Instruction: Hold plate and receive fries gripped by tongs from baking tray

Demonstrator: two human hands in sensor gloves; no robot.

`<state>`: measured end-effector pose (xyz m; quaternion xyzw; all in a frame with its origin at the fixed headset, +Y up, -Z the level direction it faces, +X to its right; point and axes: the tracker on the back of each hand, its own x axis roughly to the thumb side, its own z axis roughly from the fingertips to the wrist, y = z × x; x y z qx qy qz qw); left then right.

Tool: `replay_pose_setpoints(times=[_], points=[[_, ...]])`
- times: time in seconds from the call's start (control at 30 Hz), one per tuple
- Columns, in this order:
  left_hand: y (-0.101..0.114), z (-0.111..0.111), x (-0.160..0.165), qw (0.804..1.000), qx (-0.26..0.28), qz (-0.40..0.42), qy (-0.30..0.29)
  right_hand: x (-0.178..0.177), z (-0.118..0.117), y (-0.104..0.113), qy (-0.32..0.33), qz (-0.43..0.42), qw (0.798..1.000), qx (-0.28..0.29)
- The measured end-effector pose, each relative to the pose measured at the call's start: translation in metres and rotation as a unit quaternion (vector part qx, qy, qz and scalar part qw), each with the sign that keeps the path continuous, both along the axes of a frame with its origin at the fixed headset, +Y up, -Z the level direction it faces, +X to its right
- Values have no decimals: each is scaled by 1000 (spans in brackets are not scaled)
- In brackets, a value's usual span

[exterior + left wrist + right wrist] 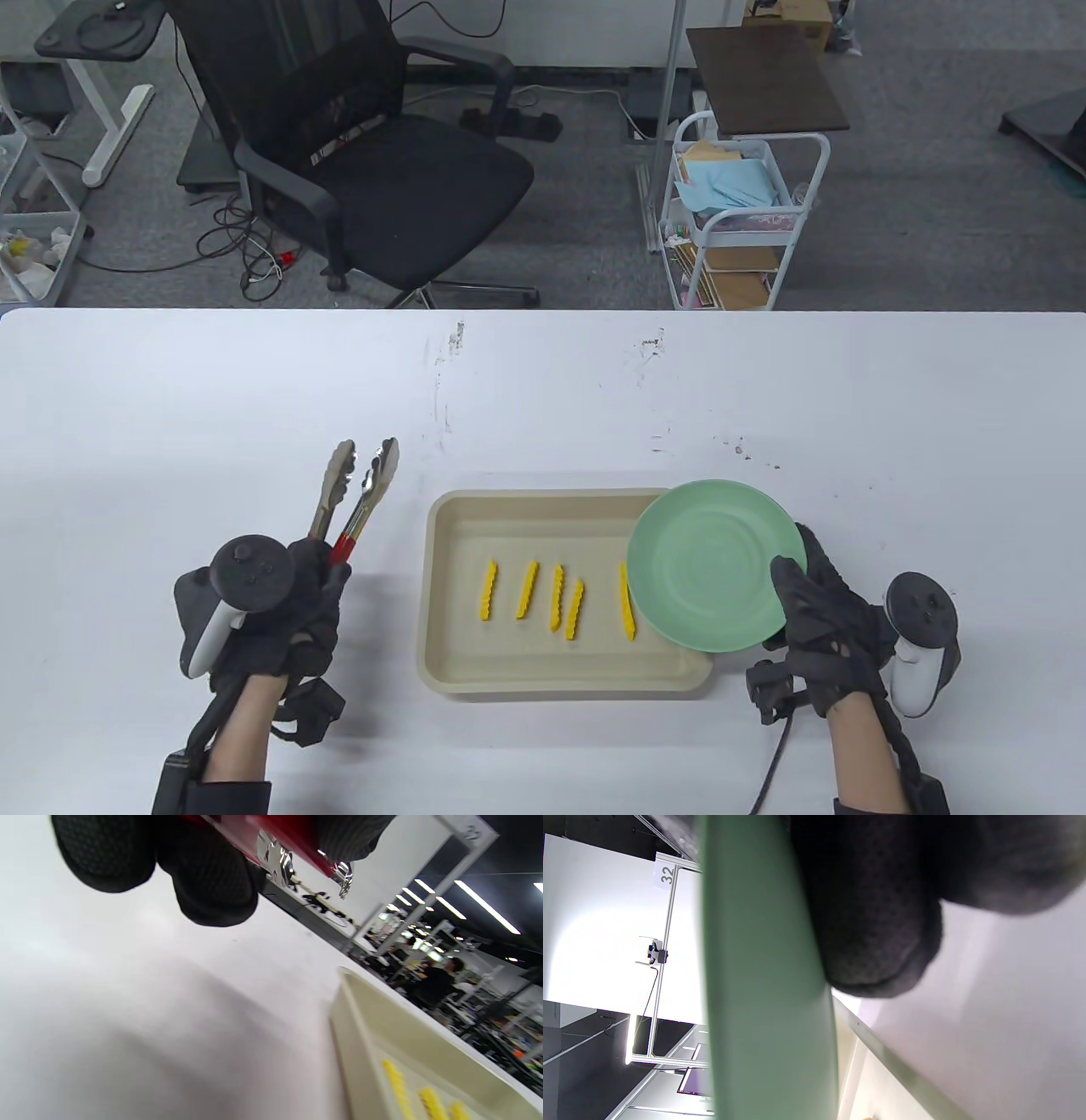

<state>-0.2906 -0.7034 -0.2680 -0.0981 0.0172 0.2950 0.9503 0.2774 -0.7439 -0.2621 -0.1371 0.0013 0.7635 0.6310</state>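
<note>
A beige baking tray point(450, 594) sits on the white table and holds several yellow crinkle fries point(489, 590). My left hand point(318, 581) grips the red handles of metal tongs point(356, 484), left of the tray; the tong tips point away from me and stand apart. My right hand point(806, 586) holds a green plate point(713, 564) by its right rim, above the tray's right end. The plate covers part of the rightmost fry point(626, 604). In the left wrist view the tray point(360, 1018) and fries point(396, 1079) show at lower right. The right wrist view shows the plate's underside point(763, 984).
The white table point(170, 407) spreads around the tray. Beyond its far edge stand a black office chair point(373, 153) and a white trolley point(738, 212).
</note>
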Motion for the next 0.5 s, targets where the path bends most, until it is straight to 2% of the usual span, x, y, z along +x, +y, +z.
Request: replay_pose_setpoints(times=[0.1,0.2,0.37,0.5], points=[[12,8,16,999,31,-28,-32,1,0,0,-1,-2,1000,1],[12,10,28,997,2,-34,-63,1,-1,-1,0,-5,1000,-1],[8,15,51,981,13,-169,-93,2,-1,-1,2,-9,1000,1],[5,20,67,969,15,-226,-102,2,-1,-1,4,-9,1000,1]])
